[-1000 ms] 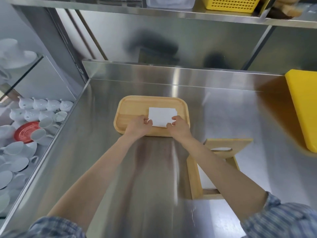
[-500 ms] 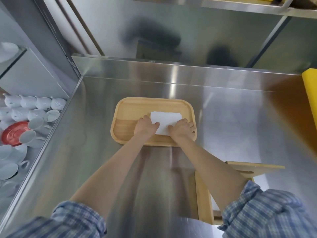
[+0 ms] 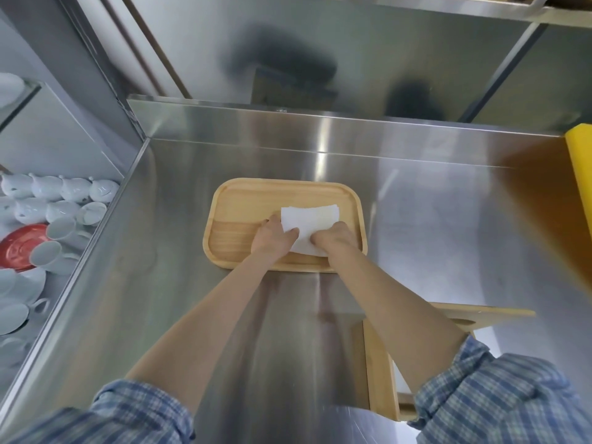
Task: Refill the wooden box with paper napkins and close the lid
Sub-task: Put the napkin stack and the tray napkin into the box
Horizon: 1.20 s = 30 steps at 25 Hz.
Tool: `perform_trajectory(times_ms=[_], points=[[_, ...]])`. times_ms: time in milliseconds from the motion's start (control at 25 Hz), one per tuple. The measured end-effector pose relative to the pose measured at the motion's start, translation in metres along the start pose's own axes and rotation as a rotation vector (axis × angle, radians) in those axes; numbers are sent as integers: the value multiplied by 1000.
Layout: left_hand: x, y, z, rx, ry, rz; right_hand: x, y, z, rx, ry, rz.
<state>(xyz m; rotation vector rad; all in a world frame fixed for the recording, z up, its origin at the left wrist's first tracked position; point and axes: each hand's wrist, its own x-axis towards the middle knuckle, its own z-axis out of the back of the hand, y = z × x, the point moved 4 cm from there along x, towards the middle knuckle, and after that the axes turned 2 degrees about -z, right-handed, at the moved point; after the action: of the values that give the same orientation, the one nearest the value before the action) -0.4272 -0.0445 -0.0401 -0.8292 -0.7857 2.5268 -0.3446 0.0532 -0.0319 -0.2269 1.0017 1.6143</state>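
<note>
A white stack of paper napkins (image 3: 312, 224) lies on a wooden tray (image 3: 237, 203) in the middle of the steel counter. My left hand (image 3: 272, 240) grips the stack's left near edge and my right hand (image 3: 336, 241) grips its right near edge, thumbs on top. The wooden box (image 3: 381, 373) stands at the lower right, mostly hidden by my right forearm. Its lid (image 3: 487, 314) is raised and open.
A yellow board (image 3: 581, 174) lies at the right edge of the counter. To the left, below the counter edge, stand several white cups (image 3: 61, 232) and a red saucer (image 3: 19, 248). A steel backsplash (image 3: 320, 126) rises behind the tray.
My hands have slid further over the napkin stack and closed on its near edge. The camera has tilted down, so the box sits lower in view.
</note>
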Motion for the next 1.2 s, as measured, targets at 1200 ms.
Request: perform_trajectory(times_ms=[1200], points=[[-222,-1,-2,-966,83,-173,-177,-113,82,612,322,504]])
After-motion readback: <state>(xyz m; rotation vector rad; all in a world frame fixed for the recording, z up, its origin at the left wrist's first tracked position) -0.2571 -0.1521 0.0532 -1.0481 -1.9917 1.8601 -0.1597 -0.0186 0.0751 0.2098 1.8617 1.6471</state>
